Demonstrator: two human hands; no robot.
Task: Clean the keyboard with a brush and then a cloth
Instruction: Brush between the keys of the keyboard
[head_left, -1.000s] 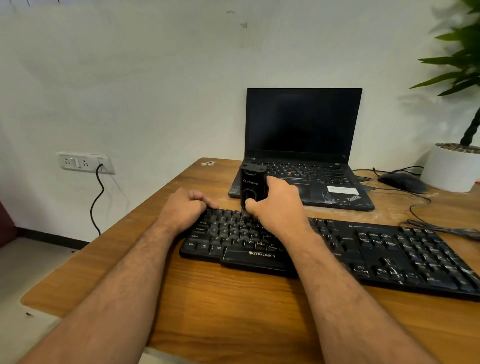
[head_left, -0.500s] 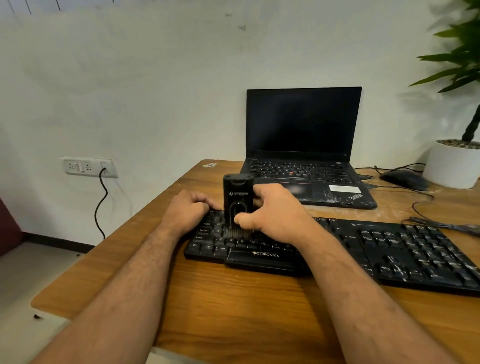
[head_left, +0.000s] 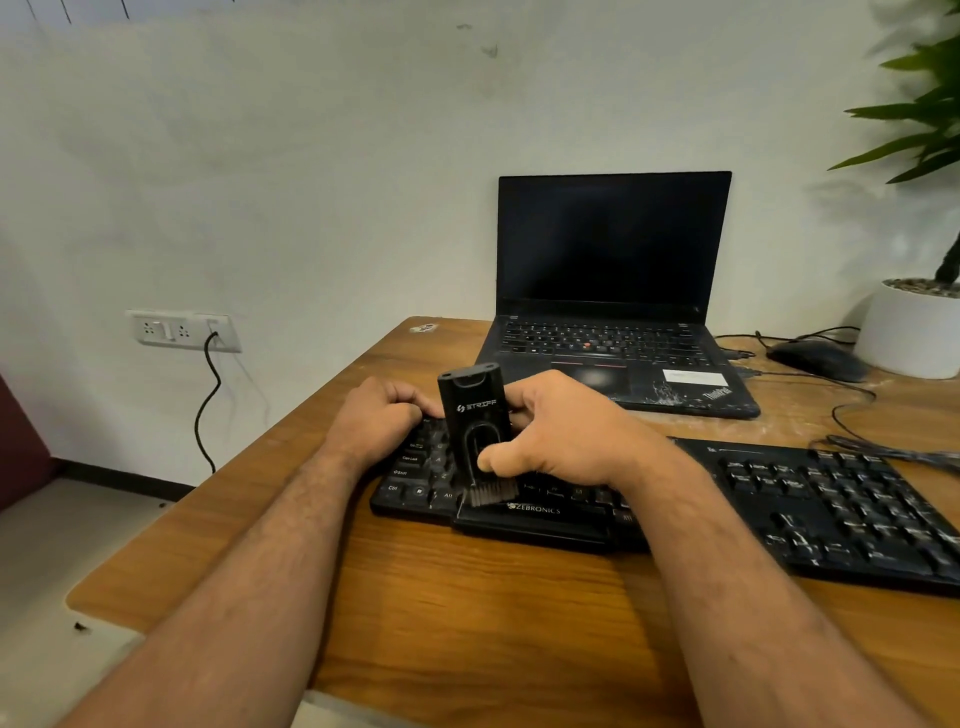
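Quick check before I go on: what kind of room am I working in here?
Probably an office or home desk. A wooden table against a plain wall carries an open laptop, a wired keyboard, a mouse and a potted plant; a wall socket sits alongside.

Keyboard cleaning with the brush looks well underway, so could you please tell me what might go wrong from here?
1. The bristles of the brush sit at the near edge of the keyboard; the stroke may flick dust onto the table.
2. The left hand steadies only the far left corner, so the keyboard could pivot.
3. No cloth is in view, so the wipe step may stall.
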